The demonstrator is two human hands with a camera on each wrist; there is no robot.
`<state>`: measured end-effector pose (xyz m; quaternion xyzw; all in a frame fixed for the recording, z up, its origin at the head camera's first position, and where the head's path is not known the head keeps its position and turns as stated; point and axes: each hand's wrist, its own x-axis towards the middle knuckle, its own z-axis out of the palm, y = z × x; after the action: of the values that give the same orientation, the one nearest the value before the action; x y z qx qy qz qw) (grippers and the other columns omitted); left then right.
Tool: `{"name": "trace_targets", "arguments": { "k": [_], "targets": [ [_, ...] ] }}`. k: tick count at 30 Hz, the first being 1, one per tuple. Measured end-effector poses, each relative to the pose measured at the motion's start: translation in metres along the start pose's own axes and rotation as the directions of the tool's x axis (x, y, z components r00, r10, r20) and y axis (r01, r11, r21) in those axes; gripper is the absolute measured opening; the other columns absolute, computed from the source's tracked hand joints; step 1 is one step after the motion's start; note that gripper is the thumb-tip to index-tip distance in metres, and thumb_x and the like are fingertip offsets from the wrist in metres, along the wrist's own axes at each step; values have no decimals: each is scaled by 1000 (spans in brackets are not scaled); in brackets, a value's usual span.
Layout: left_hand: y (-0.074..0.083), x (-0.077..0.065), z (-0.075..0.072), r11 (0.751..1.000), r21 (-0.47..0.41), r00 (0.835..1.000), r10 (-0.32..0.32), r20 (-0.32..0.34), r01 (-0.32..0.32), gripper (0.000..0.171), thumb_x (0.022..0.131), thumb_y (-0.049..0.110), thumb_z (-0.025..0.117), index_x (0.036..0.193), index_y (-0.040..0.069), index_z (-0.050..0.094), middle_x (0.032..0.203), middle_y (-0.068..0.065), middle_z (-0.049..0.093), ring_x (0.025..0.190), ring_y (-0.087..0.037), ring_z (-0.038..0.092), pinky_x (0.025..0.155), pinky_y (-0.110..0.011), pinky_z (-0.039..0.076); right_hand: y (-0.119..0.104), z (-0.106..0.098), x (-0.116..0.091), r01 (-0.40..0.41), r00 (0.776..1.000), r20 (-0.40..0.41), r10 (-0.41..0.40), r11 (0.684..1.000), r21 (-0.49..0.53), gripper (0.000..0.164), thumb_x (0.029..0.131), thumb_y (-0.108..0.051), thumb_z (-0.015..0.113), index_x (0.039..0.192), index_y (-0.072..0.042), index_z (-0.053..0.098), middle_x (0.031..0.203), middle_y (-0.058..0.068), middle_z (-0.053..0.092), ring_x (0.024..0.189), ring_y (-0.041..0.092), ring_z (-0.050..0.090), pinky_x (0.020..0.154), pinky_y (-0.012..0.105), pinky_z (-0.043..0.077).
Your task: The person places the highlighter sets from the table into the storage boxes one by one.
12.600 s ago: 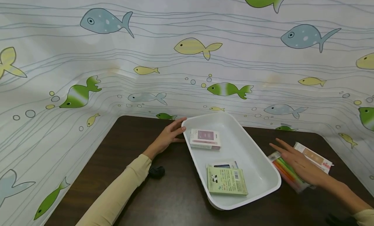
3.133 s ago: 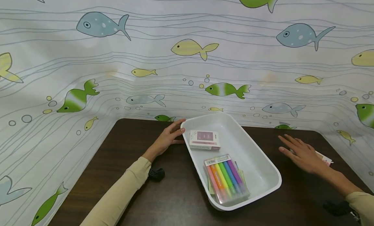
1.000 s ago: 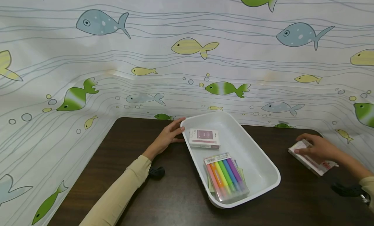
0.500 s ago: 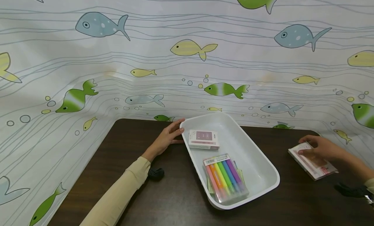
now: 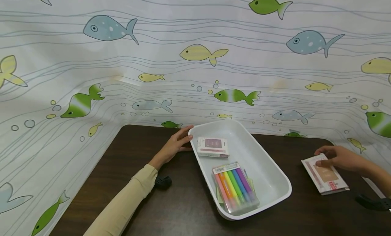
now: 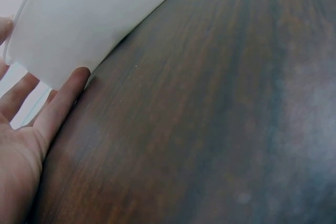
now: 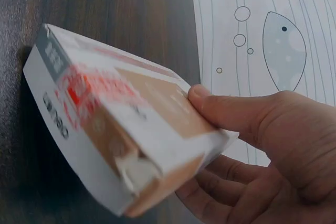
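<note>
At the back-left corner of a white plastic bin [image 5: 262,171], my left hand [image 5: 172,144] touches the outer wall and rim. In the left wrist view its fingers [image 6: 65,95] lie fairly straight against the wall, low by the table. My right hand [image 5: 340,158] pinches a flat white box with a brown panel [image 5: 325,175], thumb on top and fingers beneath. Red tape crosses one end of this box [image 7: 105,98], and that end's flap looks crumpled. Inside the bin are a white box with a purple panel [image 5: 212,147] and a clear pack of rainbow markers [image 5: 235,187] over a green packet.
The dark wood table [image 5: 177,202] meets a fish-print curtain [image 5: 195,100] at the back and sides. A black wrist strap piece [image 5: 163,182] shows by the left sleeve. Behind the right forearm a white strip [image 5: 374,187] lies partly hidden.
The marker pack has gone from the table into the bin, over the green packet. My right hand has taken hold of the brown-panelled box and turned it. The left hand stays at the bin.
</note>
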<state>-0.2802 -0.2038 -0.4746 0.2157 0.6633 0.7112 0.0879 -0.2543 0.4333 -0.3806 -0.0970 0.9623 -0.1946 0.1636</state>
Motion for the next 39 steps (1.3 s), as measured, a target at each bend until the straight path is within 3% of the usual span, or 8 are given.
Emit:
{"name": "trace_targets", "arguments": {
  "k": [4,11,18,27,39],
  "targets": [
    [-1,0,0,1000,-4,1000,-9,-11,9,56,107,26,58,160,25,37,154,-8,42,131,-33,51,96,-52,54,-1,2,-2,-23,999,32,21,997,70,56,95,-38,74,131,2,58,110,14,65,93,28,58,75,39,51],
    [0,-1,0,1000,-17,1000,-8,-2,8,57,108,25,57,160,23,36,155,-9,40,132,-34,50,96,-53,53,0,8,-3,-88,996,54,77,967,239,57,97,-35,73,133,4,54,116,19,62,92,29,61,73,42,57],
    [0,1,-2,1000,-27,1000,2,2,-2,55,108,25,56,160,24,36,155,-9,41,131,-34,52,96,-53,53,-3,4,-3,-48,997,73,22,923,382,52,102,-25,66,138,7,47,119,23,59,90,32,64,71,46,60],
    [-1,2,-4,1000,-12,1000,-2,0,2,56,108,25,57,160,24,36,154,-9,41,130,-34,52,96,-53,53,-24,-10,-3,-64,997,59,41,878,474,54,101,-28,68,139,2,43,119,22,59,89,36,67,72,50,61],
    [-2,3,-2,1000,-22,1000,5,8,-5,54,109,23,56,160,25,37,154,-9,41,131,-34,51,96,-53,53,-76,-24,-4,61,997,13,-76,885,462,37,101,-24,67,131,-8,52,119,25,59,84,42,69,67,51,61]
  ]
}}
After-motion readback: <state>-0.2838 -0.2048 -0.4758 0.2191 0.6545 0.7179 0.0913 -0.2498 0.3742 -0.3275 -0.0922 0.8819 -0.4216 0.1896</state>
